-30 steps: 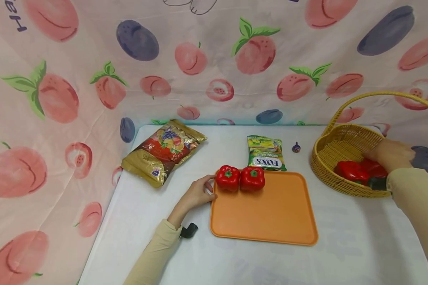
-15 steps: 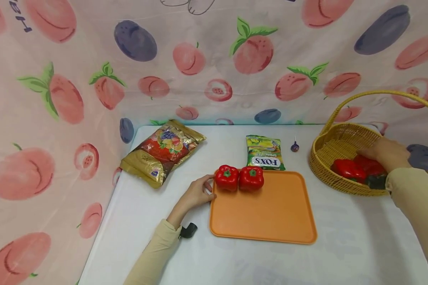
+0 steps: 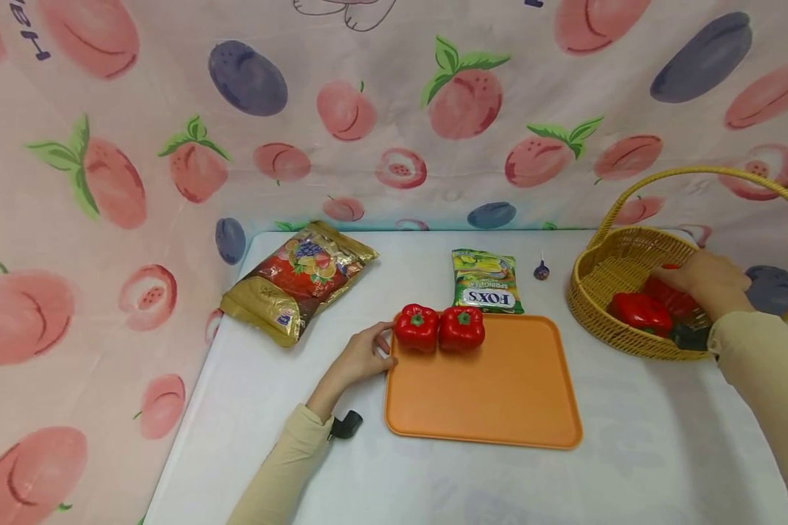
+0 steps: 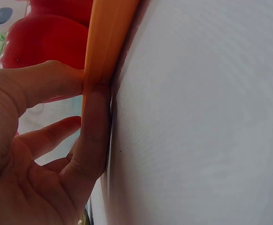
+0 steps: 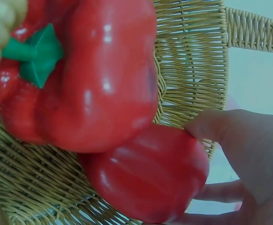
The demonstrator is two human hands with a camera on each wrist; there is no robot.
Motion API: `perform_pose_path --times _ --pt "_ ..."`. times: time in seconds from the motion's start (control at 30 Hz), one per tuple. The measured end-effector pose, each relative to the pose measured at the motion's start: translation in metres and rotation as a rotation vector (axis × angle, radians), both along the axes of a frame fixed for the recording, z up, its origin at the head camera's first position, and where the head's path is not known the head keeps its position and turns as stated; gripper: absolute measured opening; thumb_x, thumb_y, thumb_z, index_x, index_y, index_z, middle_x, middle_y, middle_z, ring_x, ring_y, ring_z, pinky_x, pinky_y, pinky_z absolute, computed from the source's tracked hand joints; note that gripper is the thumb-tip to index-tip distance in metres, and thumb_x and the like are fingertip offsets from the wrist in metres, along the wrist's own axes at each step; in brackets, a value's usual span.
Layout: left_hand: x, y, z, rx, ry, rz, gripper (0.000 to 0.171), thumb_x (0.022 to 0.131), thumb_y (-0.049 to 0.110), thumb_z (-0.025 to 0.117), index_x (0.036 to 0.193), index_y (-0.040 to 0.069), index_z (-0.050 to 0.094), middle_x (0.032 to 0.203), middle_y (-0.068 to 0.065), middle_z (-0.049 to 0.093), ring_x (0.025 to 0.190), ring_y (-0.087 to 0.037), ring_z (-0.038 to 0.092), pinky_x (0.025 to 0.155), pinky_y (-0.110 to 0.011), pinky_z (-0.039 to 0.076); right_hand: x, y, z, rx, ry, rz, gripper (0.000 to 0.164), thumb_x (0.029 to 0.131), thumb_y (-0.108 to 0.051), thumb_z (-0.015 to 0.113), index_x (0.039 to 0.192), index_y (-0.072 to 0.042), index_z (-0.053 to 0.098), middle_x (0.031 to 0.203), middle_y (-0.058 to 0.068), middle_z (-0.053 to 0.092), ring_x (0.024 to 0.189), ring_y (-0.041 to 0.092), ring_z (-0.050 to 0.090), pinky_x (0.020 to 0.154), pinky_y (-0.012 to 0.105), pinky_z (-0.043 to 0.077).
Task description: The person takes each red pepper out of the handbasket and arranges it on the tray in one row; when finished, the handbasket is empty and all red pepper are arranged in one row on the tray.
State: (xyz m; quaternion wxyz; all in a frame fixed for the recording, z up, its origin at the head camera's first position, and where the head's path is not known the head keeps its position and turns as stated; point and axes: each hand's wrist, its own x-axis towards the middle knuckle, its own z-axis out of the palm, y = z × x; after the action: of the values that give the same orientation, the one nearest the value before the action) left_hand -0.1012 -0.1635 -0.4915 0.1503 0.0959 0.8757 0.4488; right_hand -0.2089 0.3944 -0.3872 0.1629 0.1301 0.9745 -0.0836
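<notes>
My left hand [image 3: 361,356] pinches the left rim of the orange tray [image 3: 486,401], thumb on one side and a finger on the other in the left wrist view. Two red bell peppers stand side by side at the tray's back left corner, the left pepper [image 3: 417,328] close to my fingers and the right pepper [image 3: 462,328] beside it. Inside the yellow wicker basket [image 3: 591,306], my right hand [image 3: 716,283] grips a red bell pepper [image 5: 150,173] between thumb and fingers. Another red bell pepper [image 5: 108,70] with a green stem lies against it.
A gold and red candy bag [image 3: 302,281] lies at the back left. Behind the tray are a green Fox's packet [image 3: 487,283] and a small lollipop [image 3: 541,270]. The basket's tall handle [image 3: 702,171] arches over its opening. Patterned cloth hangs behind the table.
My right hand has lifted the pepper slightly inside the basket, and more of its red surface shows. My left hand stays on the tray rim.
</notes>
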Motion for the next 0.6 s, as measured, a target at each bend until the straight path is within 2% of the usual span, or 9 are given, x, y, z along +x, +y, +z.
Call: perform_pose_path --times 0.2,0.33,0.43,0.53,0.6 --pt "-0.0002 0.0004 0.0005 0.001 -0.006 0.005 0.065 0.079 0.003 0.075 0.14 0.004 0.051 0.085 -0.004 0.062 0.06 -0.01 0.061 0.059 -0.027 0.048 0.0028 0.0007 -0.0001 -0.037 0.076 -0.002 0.084 0.091 -0.061 0.051 0.104 0.022 0.043 0.09 0.037 0.05 0.089 0.057 0.047 0.076 0.071 0.041" --pt "-0.0002 0.0004 0.0003 -0.002 -0.008 0.004 0.065 0.079 0.004 0.075 0.14 0.005 0.051 0.085 -0.004 0.062 0.06 -0.01 0.061 0.059 -0.027 0.048 0.0043 -0.0015 0.0004 -0.037 0.102 0.015 0.071 0.091 -0.058 0.053 0.086 0.012 0.048 0.071 0.021 0.05 0.075 0.046 0.05 0.067 0.062 0.044" --pt "-0.0002 0.0004 0.0005 -0.001 -0.011 0.003 0.064 0.08 0.003 0.075 0.139 0.005 0.052 0.085 -0.003 0.062 0.06 -0.01 0.061 0.059 -0.027 0.048 0.0036 -0.0037 0.0006 -0.039 0.104 0.015 0.067 0.091 -0.059 0.053 0.08 0.007 0.049 0.062 0.016 0.054 0.072 0.044 0.052 0.066 0.06 0.043" --pt "0.0 0.0006 0.001 0.0 -0.016 0.005 0.064 0.08 0.003 0.075 0.139 0.005 0.052 0.085 -0.004 0.061 0.06 -0.01 0.061 0.059 -0.027 0.049 0.0028 -0.0061 0.0013 -0.038 0.118 0.007 0.068 0.09 -0.06 0.054 0.082 0.008 0.047 0.063 0.018 0.056 0.074 0.047 0.054 0.066 0.061 0.043" --pt "0.0001 0.0008 0.0012 -0.001 -0.019 0.006 0.064 0.08 0.003 0.075 0.139 0.005 0.052 0.085 -0.004 0.061 0.06 -0.011 0.061 0.059 -0.027 0.048 0.0024 -0.0075 0.0016 -0.034 0.141 0.005 0.069 0.089 -0.06 0.055 0.085 0.008 0.045 0.068 0.021 0.052 0.073 0.048 0.053 0.063 0.059 0.044"
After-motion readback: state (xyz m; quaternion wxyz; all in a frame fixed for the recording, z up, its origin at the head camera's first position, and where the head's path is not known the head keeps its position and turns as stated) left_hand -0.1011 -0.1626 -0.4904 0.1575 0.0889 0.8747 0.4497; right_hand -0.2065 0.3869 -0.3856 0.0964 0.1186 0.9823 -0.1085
